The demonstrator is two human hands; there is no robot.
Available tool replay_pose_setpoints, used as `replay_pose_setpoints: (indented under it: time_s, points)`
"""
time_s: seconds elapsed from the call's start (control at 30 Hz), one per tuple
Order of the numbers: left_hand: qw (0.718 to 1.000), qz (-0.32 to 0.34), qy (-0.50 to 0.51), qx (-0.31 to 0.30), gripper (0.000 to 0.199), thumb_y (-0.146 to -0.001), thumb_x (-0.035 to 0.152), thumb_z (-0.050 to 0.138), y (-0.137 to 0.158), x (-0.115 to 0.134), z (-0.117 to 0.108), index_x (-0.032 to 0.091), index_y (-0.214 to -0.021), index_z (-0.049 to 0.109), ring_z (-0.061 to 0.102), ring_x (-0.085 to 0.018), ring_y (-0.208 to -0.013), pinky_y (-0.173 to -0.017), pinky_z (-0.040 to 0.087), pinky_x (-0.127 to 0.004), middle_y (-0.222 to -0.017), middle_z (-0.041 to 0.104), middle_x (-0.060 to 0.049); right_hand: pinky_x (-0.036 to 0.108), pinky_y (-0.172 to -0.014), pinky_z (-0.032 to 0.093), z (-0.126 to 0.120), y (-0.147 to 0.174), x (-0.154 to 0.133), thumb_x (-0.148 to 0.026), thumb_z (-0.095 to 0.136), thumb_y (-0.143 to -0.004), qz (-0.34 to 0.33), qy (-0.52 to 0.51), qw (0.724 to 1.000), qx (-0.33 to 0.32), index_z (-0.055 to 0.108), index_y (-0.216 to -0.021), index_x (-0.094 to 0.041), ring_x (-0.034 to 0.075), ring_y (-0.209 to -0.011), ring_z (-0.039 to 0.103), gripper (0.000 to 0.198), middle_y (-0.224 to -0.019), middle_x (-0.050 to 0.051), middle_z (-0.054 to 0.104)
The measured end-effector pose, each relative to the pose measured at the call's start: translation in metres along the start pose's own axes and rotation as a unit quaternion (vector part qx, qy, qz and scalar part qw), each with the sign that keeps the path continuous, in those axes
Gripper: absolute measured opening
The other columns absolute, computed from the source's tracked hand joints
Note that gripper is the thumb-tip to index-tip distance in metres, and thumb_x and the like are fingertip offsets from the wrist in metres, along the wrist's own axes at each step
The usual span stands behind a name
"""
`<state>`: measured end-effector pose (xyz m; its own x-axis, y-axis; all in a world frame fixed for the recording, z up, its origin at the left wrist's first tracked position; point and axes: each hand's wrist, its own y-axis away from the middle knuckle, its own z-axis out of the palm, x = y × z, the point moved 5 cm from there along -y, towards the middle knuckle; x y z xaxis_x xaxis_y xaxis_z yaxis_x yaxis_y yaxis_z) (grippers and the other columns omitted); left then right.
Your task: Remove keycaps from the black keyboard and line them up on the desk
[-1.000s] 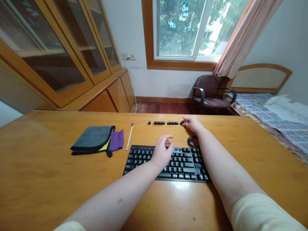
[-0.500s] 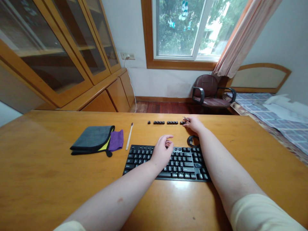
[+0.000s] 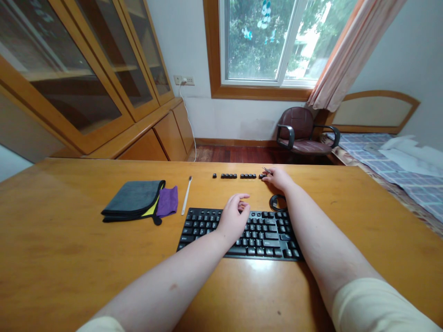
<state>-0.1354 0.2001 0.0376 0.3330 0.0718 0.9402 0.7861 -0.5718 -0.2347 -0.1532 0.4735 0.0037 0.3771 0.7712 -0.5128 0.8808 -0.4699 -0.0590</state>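
A black keyboard (image 3: 261,237) lies on the wooden desk, with small black switches bare of caps along part of its top row. My left hand (image 3: 233,216) rests over the keyboard's middle, fingers loosely bent and apart, nothing in them. Beyond the keyboard, black keycaps (image 3: 248,176) stand in a line of small groups, with one single keycap (image 3: 214,175) at the left end. At the line's right end, my right hand (image 3: 278,179) pinches a thin metal tool (image 3: 266,170) that looks like a wire keycap puller. Its fingers partly cover the last group of keycaps.
A coiled black cable (image 3: 277,203) sits behind the keyboard's right side. To the left lie a white toothbrush (image 3: 186,196), a purple cloth (image 3: 167,201) and a folded grey cloth (image 3: 133,198). Beyond the desk's far edge stands a brown armchair (image 3: 299,127).
My right hand has shifted very slightly to the left at the last keycap group, still pinching the metal tool. My left hand stays in place.
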Motion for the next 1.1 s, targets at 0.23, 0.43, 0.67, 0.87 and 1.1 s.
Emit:
replay_pose_setpoints:
  time_s: [0.23,0.43,0.67,0.87,1.1]
  points:
    - [1.000,0.000,0.011,0.000,0.023,-0.079,0.015,0.051,0.0002,-0.0003,0.0000,0.017,-0.101,0.058,0.058,-0.012,-0.081,-0.078,0.048,-0.029,-0.101,0.058,-0.006,0.025,-0.071,0.044,0.0028,-0.0017,-0.0048,-0.028,0.065,-0.074,-0.021,0.014,1.000,-0.013,0.070,-0.095,-0.019,0.018,-0.079,0.061,0.023,-0.091,0.006,0.069]
    - [1.000,0.002,0.007,0.001,0.023,-0.079,0.015,0.051,0.0003,-0.0017,-0.0005,0.017,-0.101,0.058,0.059,-0.012,-0.082,-0.077,0.049,-0.029,-0.101,0.058,-0.007,0.024,-0.068,0.044,0.0023,0.0000,-0.0036,-0.028,0.064,-0.074,-0.014,0.007,1.000,-0.012,0.070,-0.095,-0.019,0.017,-0.077,0.061,0.023,-0.089,0.005,0.069]
    - [1.000,-0.002,0.002,-0.004,0.023,-0.080,0.015,0.050,0.0006,-0.0022,0.0001,0.017,-0.102,0.057,0.058,-0.012,-0.083,-0.079,0.048,-0.028,-0.103,0.057,-0.007,0.024,-0.068,0.043,0.0029,-0.0014,-0.0008,-0.029,0.064,-0.074,-0.014,0.000,1.000,-0.010,0.070,-0.094,-0.019,0.017,-0.077,0.061,0.022,-0.088,0.005,0.069]
    - [1.000,0.002,0.001,-0.004,0.024,-0.080,0.015,0.051,0.0005,-0.0015,0.0000,0.018,-0.102,0.057,0.058,-0.012,-0.083,-0.079,0.049,-0.028,-0.102,0.057,-0.007,0.026,-0.071,0.044,0.0013,0.0001,-0.0027,-0.029,0.064,-0.074,-0.013,-0.001,1.000,-0.009,0.069,-0.095,-0.019,0.018,-0.080,0.062,0.024,-0.091,0.006,0.069]
    - [1.000,0.004,-0.009,-0.004,0.023,-0.080,0.015,0.050,0.0004,-0.0027,0.0000,0.017,-0.102,0.057,0.058,-0.012,-0.082,-0.078,0.049,-0.028,-0.102,0.057,-0.007,0.026,-0.072,0.044,-0.0055,0.0030,0.0024,-0.027,0.069,-0.070,0.023,0.007,1.000,-0.004,0.066,-0.100,-0.016,0.019,-0.080,0.062,0.033,-0.091,0.008,0.069]
